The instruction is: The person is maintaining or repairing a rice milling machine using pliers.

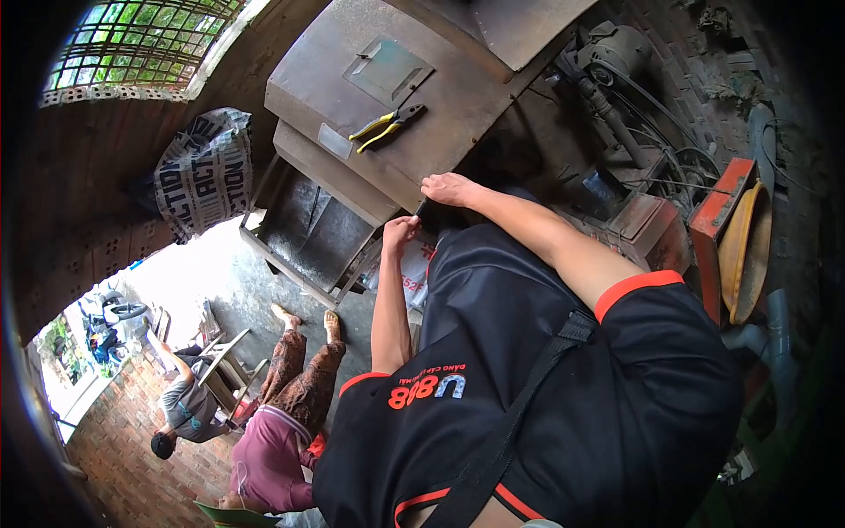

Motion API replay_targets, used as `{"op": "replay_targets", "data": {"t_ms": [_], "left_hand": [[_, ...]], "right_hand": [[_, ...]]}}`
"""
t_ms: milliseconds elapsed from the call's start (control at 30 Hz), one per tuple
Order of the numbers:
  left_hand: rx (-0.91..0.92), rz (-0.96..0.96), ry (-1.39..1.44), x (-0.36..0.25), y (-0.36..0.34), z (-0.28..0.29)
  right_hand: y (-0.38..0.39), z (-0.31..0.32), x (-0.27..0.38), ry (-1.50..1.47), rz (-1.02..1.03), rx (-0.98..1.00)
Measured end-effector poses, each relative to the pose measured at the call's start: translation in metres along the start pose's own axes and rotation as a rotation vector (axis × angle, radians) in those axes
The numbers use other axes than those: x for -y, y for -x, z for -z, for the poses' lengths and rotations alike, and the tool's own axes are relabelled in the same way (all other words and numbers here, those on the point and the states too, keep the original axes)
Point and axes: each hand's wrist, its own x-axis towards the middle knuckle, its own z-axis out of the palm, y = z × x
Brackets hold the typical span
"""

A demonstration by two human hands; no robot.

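Observation:
My left hand (pixel 401 234) and my right hand (pixel 449 188) are close together at the lower corner of a brown metal machine housing (pixel 352 66). Between them shows a short dark piece (pixel 423 209), whose kind I cannot make out. The fingers of the left are closed at its lower end. My right hand is closed at its upper end, knuckles against the machine's edge. Pliers with yellow handles (pixel 387 128) lie on top of the housing, jaws pointing right. Near them is a square metal plate (pixel 388 70) set in the housing.
Below the housing is a dark metal chute (pixel 319 231). A printed woven sack (pixel 205 174) hangs at the left. A motor (pixel 616 48) with belts and a red metal frame (pixel 717 211) stand at the right. Two people (pixel 273 458) are at the lower left, by a wooden chair (pixel 224 374).

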Motion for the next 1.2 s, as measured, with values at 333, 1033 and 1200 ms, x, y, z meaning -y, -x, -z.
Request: {"op": "replay_targets", "data": {"t_ms": [333,1033,1200], "left_hand": [[-0.284,-0.135,0.375,-0.043,-0.025,-0.002],[-0.585,-0.657,-0.485,-0.108,-0.048,-0.127],[-0.363,-0.731,-0.498,-0.088,-0.032,-0.14]], "right_hand": [[0.001,-0.018,-0.005,-0.144,-0.226,-0.088],[-0.038,0.025,-0.068,-0.662,-0.419,-0.299],[0.007,0.013,-0.069,-0.633,-0.632,-0.266]]}}
